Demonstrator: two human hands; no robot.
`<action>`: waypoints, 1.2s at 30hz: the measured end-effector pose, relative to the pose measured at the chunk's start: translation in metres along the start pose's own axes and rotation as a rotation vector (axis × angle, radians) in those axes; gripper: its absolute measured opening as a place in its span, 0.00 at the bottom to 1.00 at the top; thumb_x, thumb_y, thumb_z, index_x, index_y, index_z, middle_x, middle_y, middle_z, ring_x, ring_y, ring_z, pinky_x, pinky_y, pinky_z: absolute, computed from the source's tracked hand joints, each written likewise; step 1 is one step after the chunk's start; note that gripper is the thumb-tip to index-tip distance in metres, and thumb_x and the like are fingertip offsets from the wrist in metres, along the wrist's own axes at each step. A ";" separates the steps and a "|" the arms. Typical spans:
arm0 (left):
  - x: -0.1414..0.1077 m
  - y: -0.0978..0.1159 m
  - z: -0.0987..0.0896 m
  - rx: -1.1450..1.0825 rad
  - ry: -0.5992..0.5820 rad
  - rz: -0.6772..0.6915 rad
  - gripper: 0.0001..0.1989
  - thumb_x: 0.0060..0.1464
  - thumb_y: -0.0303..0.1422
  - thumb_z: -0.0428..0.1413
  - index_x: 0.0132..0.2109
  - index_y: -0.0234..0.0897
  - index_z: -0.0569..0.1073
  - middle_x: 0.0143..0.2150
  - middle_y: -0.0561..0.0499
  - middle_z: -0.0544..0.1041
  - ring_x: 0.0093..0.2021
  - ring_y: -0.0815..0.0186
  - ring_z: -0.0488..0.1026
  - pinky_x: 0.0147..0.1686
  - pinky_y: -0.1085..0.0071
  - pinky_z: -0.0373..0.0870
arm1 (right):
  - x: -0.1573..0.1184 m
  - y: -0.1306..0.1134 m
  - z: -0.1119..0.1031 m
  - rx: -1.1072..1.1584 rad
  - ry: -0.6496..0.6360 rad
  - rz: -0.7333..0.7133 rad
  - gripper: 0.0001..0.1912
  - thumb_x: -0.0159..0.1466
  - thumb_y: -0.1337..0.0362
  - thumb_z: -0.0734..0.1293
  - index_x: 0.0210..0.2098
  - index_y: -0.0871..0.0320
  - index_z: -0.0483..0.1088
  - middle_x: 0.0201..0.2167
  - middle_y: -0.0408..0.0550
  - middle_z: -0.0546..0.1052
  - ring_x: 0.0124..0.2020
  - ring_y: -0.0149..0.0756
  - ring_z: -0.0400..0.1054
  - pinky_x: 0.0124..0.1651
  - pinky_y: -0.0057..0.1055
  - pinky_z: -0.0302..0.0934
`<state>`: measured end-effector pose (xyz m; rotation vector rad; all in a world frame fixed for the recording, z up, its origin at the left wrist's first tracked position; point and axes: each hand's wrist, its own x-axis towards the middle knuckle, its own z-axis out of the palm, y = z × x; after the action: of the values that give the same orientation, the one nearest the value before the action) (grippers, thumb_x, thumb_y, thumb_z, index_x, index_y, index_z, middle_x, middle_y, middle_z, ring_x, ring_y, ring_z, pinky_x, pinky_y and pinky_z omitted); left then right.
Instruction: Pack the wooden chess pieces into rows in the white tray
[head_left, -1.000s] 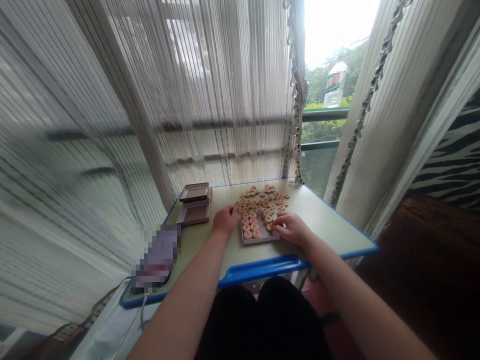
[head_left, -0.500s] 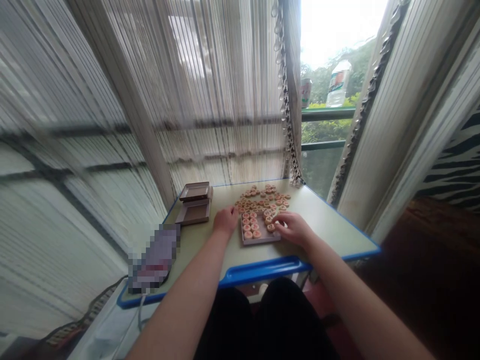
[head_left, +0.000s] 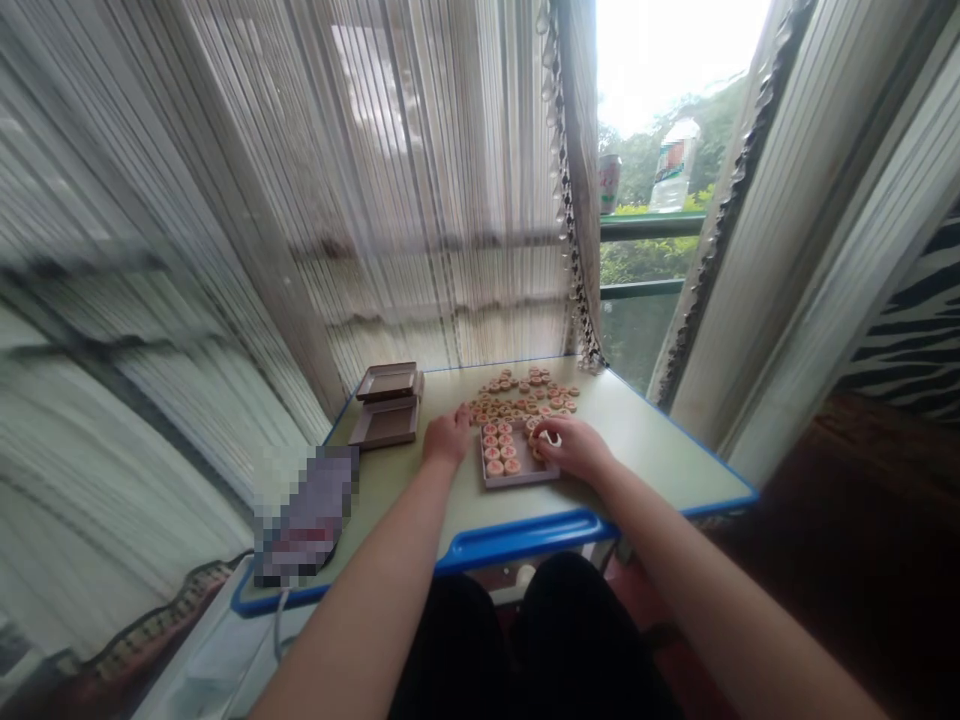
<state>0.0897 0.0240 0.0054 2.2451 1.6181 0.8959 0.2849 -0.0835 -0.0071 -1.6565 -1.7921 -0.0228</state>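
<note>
A shallow box (head_left: 517, 483) lies on the table near its front edge. Two columns of round xiangqi pieces with red characters (head_left: 511, 467) fill its left side; other pieces stand along its right side. My right hand (head_left: 576, 446) reaches over that right side, thumb and fingers curled round a xiangqi piece (head_left: 537, 450) that they partly cover. Left of the box, my left hand (head_left: 445, 438) rests by the edge of a loose spread of xiangqi pieces (head_left: 517, 408). Its fingers are drawn together, and whatever they may hold is hidden.
Two empty brown trays (head_left: 384, 424) sit at the back left, one overlapping the other. A pixelated dark object (head_left: 309, 520) with a cable lies at the left front. The table (head_left: 660, 470) has a blue rim and front groove. Striped curtains (head_left: 450, 180) hang behind.
My right hand has moved slightly left over the box, its fingers now covering pieces on the right side. My left hand stays by the loose pieces. The camera view has shifted slightly.
</note>
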 end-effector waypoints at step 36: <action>0.001 -0.002 -0.001 -0.071 -0.007 -0.039 0.26 0.58 0.44 0.37 0.30 0.35 0.75 0.26 0.45 0.77 0.30 0.62 0.73 0.27 0.71 0.60 | 0.002 -0.002 -0.003 -0.040 -0.023 0.066 0.13 0.60 0.56 0.60 0.37 0.52 0.73 0.29 0.44 0.71 0.30 0.32 0.64 0.33 0.27 0.55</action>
<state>0.0881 0.0255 0.0057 2.1589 1.5956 0.9196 0.2844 -0.0837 -0.0033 -1.7500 -1.7634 -0.0095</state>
